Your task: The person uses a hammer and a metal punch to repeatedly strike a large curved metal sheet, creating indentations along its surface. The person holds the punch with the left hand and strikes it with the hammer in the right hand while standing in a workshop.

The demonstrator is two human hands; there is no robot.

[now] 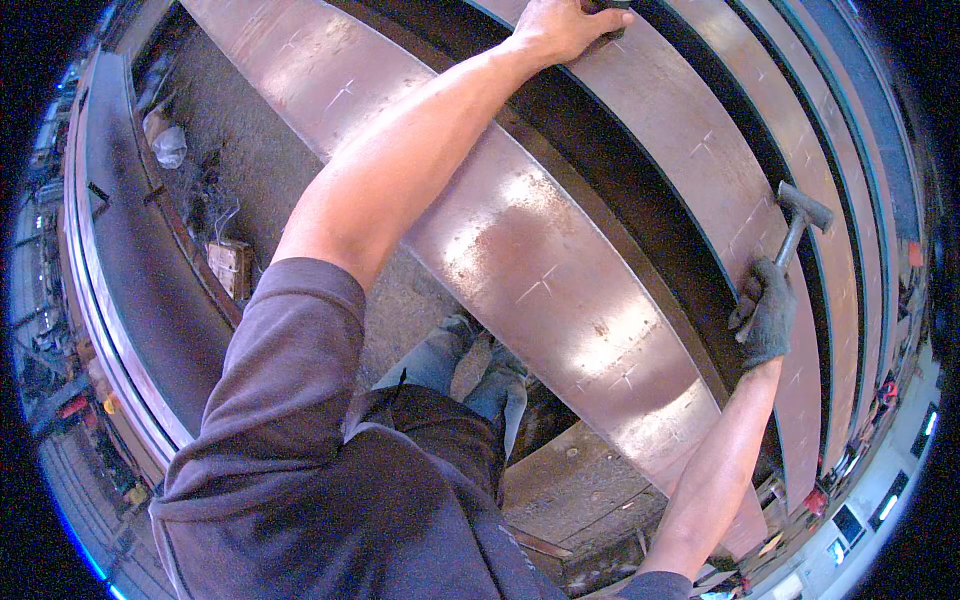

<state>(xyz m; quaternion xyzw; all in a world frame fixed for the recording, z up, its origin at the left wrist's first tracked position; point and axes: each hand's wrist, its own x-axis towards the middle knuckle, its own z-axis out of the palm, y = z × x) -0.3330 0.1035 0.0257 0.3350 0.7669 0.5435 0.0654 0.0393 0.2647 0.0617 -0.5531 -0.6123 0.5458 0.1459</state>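
My right hand (768, 310), in a grey glove, is wrapped round the handle of a hammer (806, 208). The hammer's cylindrical head points up and away, over the gap beside a long steel flange (680, 120). My bare left hand (572, 28) reaches to the far edge of view. Its fingers curl round a small dark thing (608, 6), cut off by the picture's top edge, whose kind I cannot make out. Beneath my left forearm runs a nearer steel flange (540, 285), brownish and shiny in patches, with white cross-shaped marks along it.
More long steel beams (800, 130) lie side by side on the right, with deep dark gaps between them. Another beam (150, 260) lies at the left. Wooden planks (575, 475) are by my feet. A plastic bag (170, 147) and a small box (230, 268) rest on the ground.
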